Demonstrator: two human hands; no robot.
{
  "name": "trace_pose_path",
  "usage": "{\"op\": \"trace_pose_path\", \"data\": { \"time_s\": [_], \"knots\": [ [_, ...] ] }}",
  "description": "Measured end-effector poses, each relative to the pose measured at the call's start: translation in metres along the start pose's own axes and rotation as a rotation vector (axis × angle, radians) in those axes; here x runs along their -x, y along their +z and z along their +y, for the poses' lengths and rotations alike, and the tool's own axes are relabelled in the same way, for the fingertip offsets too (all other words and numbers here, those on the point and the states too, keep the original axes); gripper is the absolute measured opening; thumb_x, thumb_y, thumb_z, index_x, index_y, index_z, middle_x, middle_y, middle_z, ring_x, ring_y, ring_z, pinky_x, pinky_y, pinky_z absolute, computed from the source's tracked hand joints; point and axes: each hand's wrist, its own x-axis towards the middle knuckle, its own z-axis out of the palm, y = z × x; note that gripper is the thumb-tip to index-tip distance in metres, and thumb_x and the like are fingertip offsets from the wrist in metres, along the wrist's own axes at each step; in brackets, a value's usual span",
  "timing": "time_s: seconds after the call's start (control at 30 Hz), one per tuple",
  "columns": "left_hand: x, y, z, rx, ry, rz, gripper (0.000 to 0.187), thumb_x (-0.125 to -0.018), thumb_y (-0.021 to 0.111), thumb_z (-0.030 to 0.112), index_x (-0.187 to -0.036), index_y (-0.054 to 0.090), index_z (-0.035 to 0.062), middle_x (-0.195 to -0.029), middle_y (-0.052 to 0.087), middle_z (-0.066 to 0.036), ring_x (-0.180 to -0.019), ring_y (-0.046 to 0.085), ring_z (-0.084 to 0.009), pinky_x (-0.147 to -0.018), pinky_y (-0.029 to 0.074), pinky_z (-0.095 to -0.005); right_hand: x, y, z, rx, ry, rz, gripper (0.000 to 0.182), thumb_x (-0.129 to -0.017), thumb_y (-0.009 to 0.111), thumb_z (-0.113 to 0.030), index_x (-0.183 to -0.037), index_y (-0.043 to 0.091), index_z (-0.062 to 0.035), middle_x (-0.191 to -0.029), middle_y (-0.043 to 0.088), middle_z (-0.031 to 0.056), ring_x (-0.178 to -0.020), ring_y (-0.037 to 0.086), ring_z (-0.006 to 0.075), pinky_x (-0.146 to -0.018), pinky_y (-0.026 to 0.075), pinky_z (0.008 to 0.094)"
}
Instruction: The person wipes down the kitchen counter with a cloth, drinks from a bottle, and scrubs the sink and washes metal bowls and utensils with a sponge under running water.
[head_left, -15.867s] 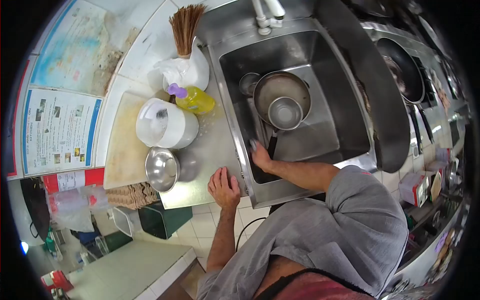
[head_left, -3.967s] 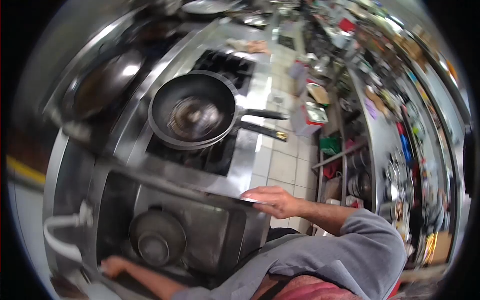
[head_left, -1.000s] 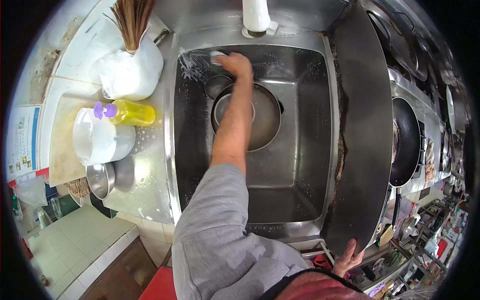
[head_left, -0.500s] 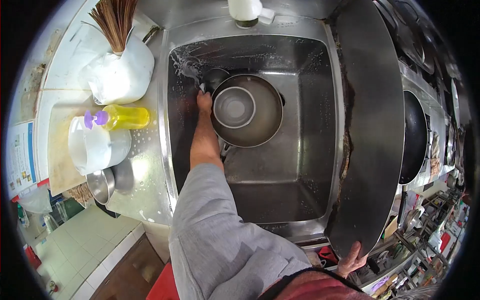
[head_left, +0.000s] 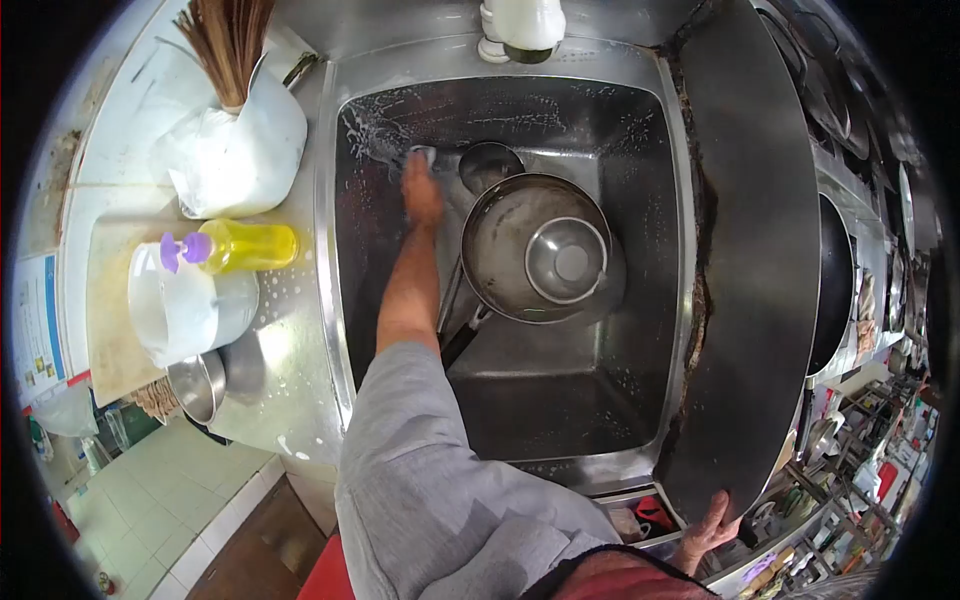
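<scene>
My left hand is in the upper left of the sink, blurred, closed on a small whitish pad by the foamy left wall. To its right a pan with cloudy water holds a round metal bowl. Its black handle points down and left. Behind the pan lies a dark ladle. My right hand rests at the lower end of the metal ledge right of the sink, its fingers apart.
A yellow soap bottle with a purple pump, a white tub and a metal bowl stand on the left counter. Behind them a white container holds a stick brush. The tap overhangs the sink's back edge.
The pan with its bowl has shifted right, away from my left hand, and the ladle and pan handle show more. My left hand has moved slightly right. The tap appears further right.
</scene>
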Motion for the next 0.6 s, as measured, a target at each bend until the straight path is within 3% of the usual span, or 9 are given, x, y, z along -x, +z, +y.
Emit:
{"op": "trace_pose_path", "data": {
  "time_s": [0.03, 0.1, 0.13, 0.2, 0.27, 0.37, 0.43, 0.5, 0.6],
  "knots": [
    [-0.001, 0.001, -0.013, -0.005, 0.011, -0.007, 0.042, -0.079, 0.043, 0.004, -0.121, 0.045, 0.0041, -0.121, 0.048, -0.019, -0.110, 0.046, -0.0341, -0.093, 0.037, -0.0385, 0.004, -0.003, 0.000, -0.002, 0.099, -0.012, 0.036, -0.083, 0.058, -0.024, -0.098, 0.057, 0.0090, -0.094, 0.060, 0.0187, -0.081, 0.057, 0.0244, -0.071, 0.044, 0.0345],
    [0.001, 0.006, -0.032, -0.283, -0.084, -0.640, 0.042, -0.083, 0.040, 0.006, -0.125, 0.042, 0.0065, -0.130, 0.040, -0.013, -0.118, 0.038, -0.0336, -0.096, 0.035, -0.0404, 0.010, -0.006, 0.014, -0.097, 0.155, -0.006, 0.037, -0.083, 0.058, -0.024, -0.100, 0.056, 0.0090, -0.097, 0.060, 0.0189, -0.083, 0.057, 0.0238, -0.073, 0.044, 0.0343],
    [0.031, 0.015, -0.038, -0.511, 0.167, -0.549, 0.041, -0.085, 0.038, 0.008, -0.125, 0.041, 0.0064, -0.133, 0.036, -0.010, -0.119, 0.035, -0.0359, -0.095, 0.036, -0.0433, 0.010, -0.006, 0.016, -0.119, 0.153, -0.003, 0.037, -0.083, 0.058, -0.024, -0.101, 0.056, 0.0083, -0.098, 0.060, 0.0184, -0.085, 0.056, 0.0234, -0.074, 0.044, 0.0345],
    [0.081, -0.005, -0.026, -0.472, 0.163, -0.464, 0.042, -0.084, 0.040, 0.010, -0.127, 0.039, 0.0063, -0.134, 0.033, -0.011, -0.116, 0.035, -0.0368, -0.093, 0.035, -0.0450, 0.009, -0.006, 0.014, -0.038, 0.115, 0.019, 0.037, -0.083, 0.058, -0.024, -0.100, 0.057, 0.0078, -0.097, 0.060, 0.0180, -0.084, 0.056, 0.0234, -0.074, 0.044, 0.0348],
    [0.112, -0.039, -0.015, -0.543, 0.135, -0.715, 0.045, -0.083, 0.043, 0.011, -0.127, 0.038, 0.0057, -0.127, 0.036, -0.015, -0.109, 0.039, -0.0348, -0.092, 0.035, -0.0437, 0.011, -0.008, 0.015, 0.046, 0.089, 0.029, 0.037, -0.083, 0.058, -0.026, -0.100, 0.058, 0.0067, -0.097, 0.060, 0.0171, -0.083, 0.056, 0.0232, -0.072, 0.044, 0.0351],
    [0.131, -0.041, -0.053, -0.534, 0.276, -0.831, 0.048, -0.081, 0.045, 0.011, -0.127, 0.036, 0.0043, -0.120, 0.039, -0.016, -0.102, 0.042, -0.0338, -0.090, 0.036, -0.0427, 0.012, -0.012, 0.024, 0.031, 0.083, -0.026, 0.036, -0.082, 0.059, -0.026, -0.099, 0.058, 0.0063, -0.095, 0.060, 0.0165, -0.082, 0.056, 0.0234, -0.070, 0.044, 0.0350],
    [0.097, -0.028, -0.051, -0.480, 0.358, -0.687, 0.048, -0.079, 0.047, 0.010, -0.125, 0.037, 0.0034, -0.116, 0.039, -0.016, -0.102, 0.042, -0.0338, -0.090, 0.036, -0.0414, 0.011, -0.012, 0.019, 0.030, 0.097, -0.015, 0.035, -0.082, 0.059, -0.025, -0.099, 0.058, 0.0060, -0.094, 0.060, 0.0164, -0.082, 0.056, 0.0242, -0.070, 0.044, 0.0349],
    [0.039, -0.008, -0.032, -0.509, 0.355, -0.449, 0.047, -0.080, 0.048, 0.013, -0.125, 0.037, 0.0035, -0.116, 0.041, -0.014, -0.102, 0.042, -0.0342, -0.089, 0.037, -0.0407, 0.011, -0.010, 0.013, 0.032, 0.109, -0.027, 0.035, -0.082, 0.059, -0.025, -0.098, 0.059, 0.0057, -0.093, 0.061, 0.0163, -0.081, 0.057, 0.0249, -0.070, 0.043, 0.0347],
    [0.004, 0.044, -0.016, -0.459, 0.035, -0.530, 0.044, -0.081, 0.047, 0.015, -0.124, 0.039, 0.0064, -0.114, 0.044, -0.011, -0.103, 0.042, -0.0352, -0.088, 0.038, -0.0413, 0.013, -0.010, 0.019, 0.051, 0.073, 0.023, 0.034, -0.082, 0.060, -0.024, -0.096, 0.059, 0.0058, -0.092, 0.060, 0.0165, -0.079, 0.056, 0.0239, -0.070, 0.043, 0.0338]
  ]
}}
